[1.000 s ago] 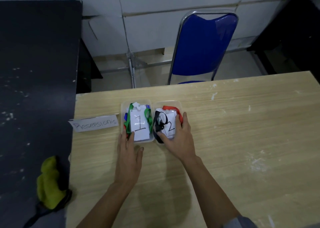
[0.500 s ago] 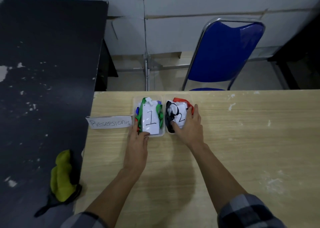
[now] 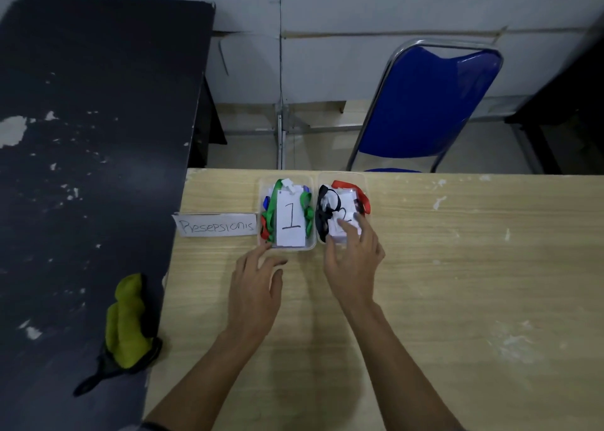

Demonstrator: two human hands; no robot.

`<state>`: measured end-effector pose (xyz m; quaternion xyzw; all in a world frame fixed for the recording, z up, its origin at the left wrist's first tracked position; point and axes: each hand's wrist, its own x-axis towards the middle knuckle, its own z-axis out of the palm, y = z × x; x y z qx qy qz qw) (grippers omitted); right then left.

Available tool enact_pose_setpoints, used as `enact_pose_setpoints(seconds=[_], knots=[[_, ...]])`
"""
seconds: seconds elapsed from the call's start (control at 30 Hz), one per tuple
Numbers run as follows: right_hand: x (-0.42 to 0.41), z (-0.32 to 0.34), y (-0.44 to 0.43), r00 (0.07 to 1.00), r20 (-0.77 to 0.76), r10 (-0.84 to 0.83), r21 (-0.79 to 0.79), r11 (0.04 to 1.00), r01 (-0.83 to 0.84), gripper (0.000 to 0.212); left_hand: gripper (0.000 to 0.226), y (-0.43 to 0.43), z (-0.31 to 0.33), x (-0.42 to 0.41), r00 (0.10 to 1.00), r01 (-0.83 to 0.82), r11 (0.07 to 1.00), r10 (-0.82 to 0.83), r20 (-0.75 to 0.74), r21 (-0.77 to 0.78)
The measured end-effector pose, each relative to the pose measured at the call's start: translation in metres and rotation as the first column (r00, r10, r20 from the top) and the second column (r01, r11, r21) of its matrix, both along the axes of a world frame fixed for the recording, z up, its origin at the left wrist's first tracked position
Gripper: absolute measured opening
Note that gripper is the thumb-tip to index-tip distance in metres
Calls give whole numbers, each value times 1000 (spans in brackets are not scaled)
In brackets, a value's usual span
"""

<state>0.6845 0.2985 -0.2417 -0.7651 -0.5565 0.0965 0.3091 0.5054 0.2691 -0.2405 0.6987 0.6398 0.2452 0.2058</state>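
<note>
Two clear plastic boxes stand side by side near the far edge of the wooden table (image 3: 457, 283). The left box (image 3: 261, 182) holds green, blue and red lanyards under a paper card marked 1 (image 3: 290, 221). The right box (image 3: 362, 177) holds black and red lanyards and a white card marked 2 (image 3: 343, 215). My left hand (image 3: 255, 286) lies on the table with fingertips touching the left box's near corner. My right hand (image 3: 354, 264) reaches into the right box, thumb and fingers closing on the white card there.
A paper label reading "Resepsionis" (image 3: 217, 225) lies left of the boxes. A dark worn table (image 3: 81, 169) adjoins on the left, with a green and black cloth pouch (image 3: 125, 326) on it. A blue chair (image 3: 428, 103) stands behind the table.
The boxes sit further from me than before. My left hand has drawn back from the left box to its near corner. My right hand has curled over the card in the right box.
</note>
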Motion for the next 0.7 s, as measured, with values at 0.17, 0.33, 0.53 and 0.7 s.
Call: enact_pose_setpoints(seconds=[0.17, 0.33, 0.53, 0.7], knots=[[-49, -1, -62, 986, -167, -11, 47, 999, 19, 18, 22, -49, -4, -26, 999, 18, 998, -17, 27, -64], [-79, 11, -112, 966, -257, -15, -103, 995, -12, 27, 20, -86, 6, -48, 997, 77, 991, -75, 22, -114], [-83, 57, -148, 957, -289, -29, -116, 993, -5, 21, 19, -101, 46, -55, 974, 211, 976, -205, 96, -53], [-69, 105, -178, 955, -293, -55, -155, 988, 10, 16, 20, -116, 84, -47, 952, 272, 962, -269, 143, 1]])
